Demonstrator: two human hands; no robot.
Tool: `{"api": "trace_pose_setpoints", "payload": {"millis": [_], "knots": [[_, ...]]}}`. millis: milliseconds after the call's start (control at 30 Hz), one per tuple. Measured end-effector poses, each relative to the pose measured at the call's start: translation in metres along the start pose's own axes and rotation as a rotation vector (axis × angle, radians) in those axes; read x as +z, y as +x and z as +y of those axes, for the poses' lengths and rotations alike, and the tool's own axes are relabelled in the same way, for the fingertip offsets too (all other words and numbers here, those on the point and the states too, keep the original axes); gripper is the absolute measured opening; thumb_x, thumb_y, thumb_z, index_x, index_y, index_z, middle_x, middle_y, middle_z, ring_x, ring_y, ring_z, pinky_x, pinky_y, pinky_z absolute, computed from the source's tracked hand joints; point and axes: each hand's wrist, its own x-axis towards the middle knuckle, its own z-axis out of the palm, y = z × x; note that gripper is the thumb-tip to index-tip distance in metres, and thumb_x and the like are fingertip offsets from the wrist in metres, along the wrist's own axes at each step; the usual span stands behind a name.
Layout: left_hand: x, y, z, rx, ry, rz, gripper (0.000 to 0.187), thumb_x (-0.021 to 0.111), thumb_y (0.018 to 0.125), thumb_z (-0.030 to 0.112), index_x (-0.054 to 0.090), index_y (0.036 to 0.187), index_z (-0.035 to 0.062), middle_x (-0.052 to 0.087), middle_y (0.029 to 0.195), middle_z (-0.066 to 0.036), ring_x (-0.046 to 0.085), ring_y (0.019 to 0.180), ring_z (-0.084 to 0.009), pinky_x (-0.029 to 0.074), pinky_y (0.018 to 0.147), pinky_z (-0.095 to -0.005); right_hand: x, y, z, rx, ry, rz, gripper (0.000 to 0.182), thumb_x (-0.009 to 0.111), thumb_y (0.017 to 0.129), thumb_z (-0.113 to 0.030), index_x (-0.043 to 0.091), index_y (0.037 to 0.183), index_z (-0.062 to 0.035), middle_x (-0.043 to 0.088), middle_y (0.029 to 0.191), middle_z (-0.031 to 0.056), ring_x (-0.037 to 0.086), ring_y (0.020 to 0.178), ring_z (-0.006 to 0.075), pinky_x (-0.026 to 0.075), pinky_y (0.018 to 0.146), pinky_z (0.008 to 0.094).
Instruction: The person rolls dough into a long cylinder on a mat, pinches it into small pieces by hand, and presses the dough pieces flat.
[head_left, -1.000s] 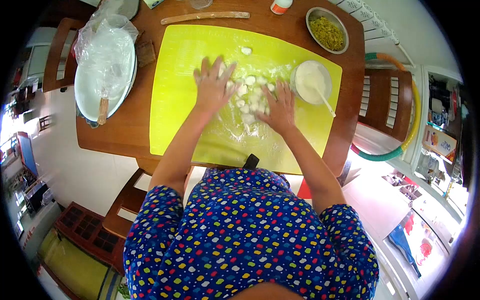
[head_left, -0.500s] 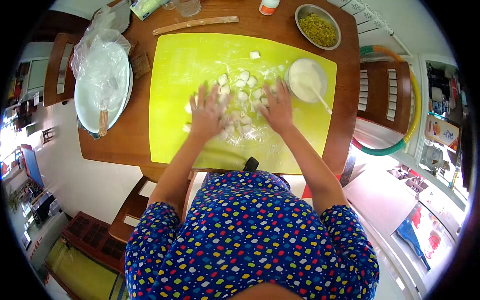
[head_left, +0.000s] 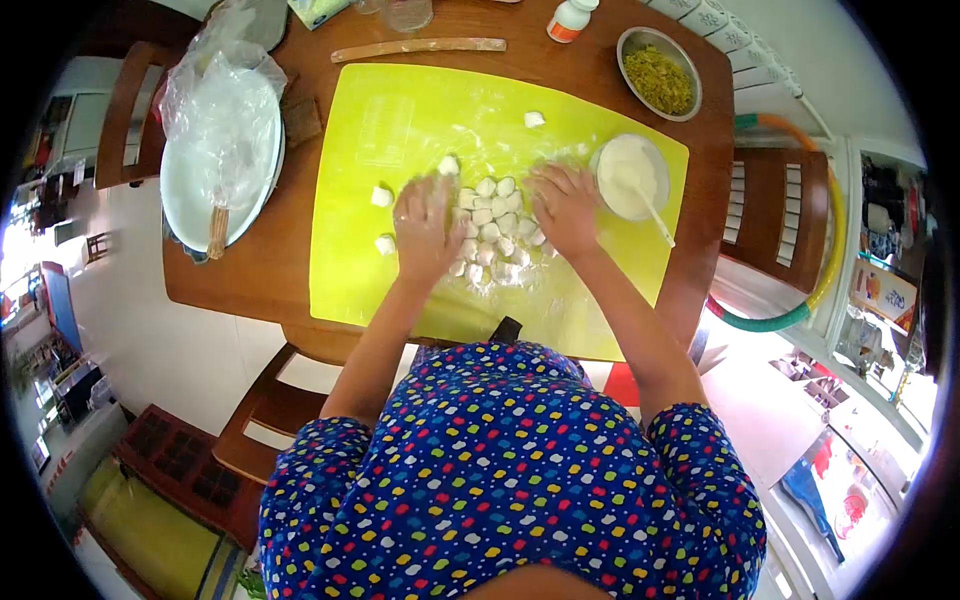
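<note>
Small white dough pieces lie in a close cluster on the floured yellow-green mat. My left hand rests at the cluster's left side, palm down, its fingers stretched out and its thumb by the nearest pieces. At the right side my right hand lies palm down with open fingers, touching or nearly touching the outer pieces. A few dough pieces sit apart, among them one left of my left hand and one near the mat's back. Any dough under the palms is hidden.
Close to my right hand stands a bowl of flour with a spoon. A rolling pin, a metal bowl of chopped greens and a white bottle are behind the mat. A plastic-covered basin stands left.
Both hands have drawn the loose dough pieces into a tighter cluster between them. The left hand has moved slightly right and down in view. The whole view has shifted a little.
</note>
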Motion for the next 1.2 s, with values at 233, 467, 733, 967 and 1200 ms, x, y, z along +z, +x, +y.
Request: {"api": "trace_pose_setpoints", "payload": {"millis": [233,467,733,967,1200], "knots": [[0.011,0.03,0.014,0.093,-0.035,-0.059,0.056,0.072,0.074,0.029,0.055,0.119,0.0015,0.048,0.125,-0.021,0.044,0.115,-0.0421,0.035,0.098,-0.053,0.036,0.031,-0.028,-0.078,-0.058,-0.222,0.032,0.062,0.078,-0.012,0.063,0.11,-0.0117,0.059,0.117,0.0107,0.047,0.122,0.0271,0.019,0.112,0.0537],[-0.012,0.034,0.022,-0.03,0.05,-0.11,0.047,0.074,0.069,0.025,0.061,0.108,0.0036,0.054,0.117,-0.017,0.049,0.108,-0.0372,0.039,0.095,-0.0474,0.023,0.019,-0.006,0.569,0.6,0.028,0.025,0.064,0.088,-0.017,0.06,0.11,-0.0065,0.063,0.104,0.0057,0.06,0.093,0.0163,0.048,0.086,0.0314],[0.018,0.028,0.009,-0.164,-0.508,-0.324,0.02,0.064,0.082,0.01,0.059,0.101,0.0053,0.061,0.098,-0.007,0.06,0.087,-0.0215,0.05,0.075,-0.0337,-0.018,0.033,-0.005,0.63,1.089,-0.14,0.027,0.056,0.092,-0.013,0.059,0.117,-0.0034,0.064,0.102,0.0064,0.063,0.089,0.0153,0.053,0.078,0.0294],[-0.002,0.067,0.015,-0.385,-0.76,-0.264,0.033,0.066,0.077,0.006,0.064,0.11,0.011,0.06,0.09,-0.006,0.06,0.085,-0.0225,0.049,0.072,-0.0349,-0.036,0.044,-0.025,0.775,1.306,0.176,0.025,0.054,0.092,-0.008,0.058,0.117,-0.0027,0.061,0.103,0.0065,0.061,0.094,0.0196,0.053,0.083,0.0347],[0.003,0.08,0.056,-0.109,-0.437,-0.1,0.02,0.075,0.07,0.014,0.072,0.089,0.0125,0.059,0.093,-0.014,0.059,0.093,-0.0332,0.049,0.078,-0.0444,-0.03,0.042,-0.032,0.765,1.746,0.193,0.027,0.056,0.09,-0.005,0.056,0.117,-0.0008,0.061,0.103,0.0081,0.062,0.093,0.0222,0.053,0.083,0.0361]]}}
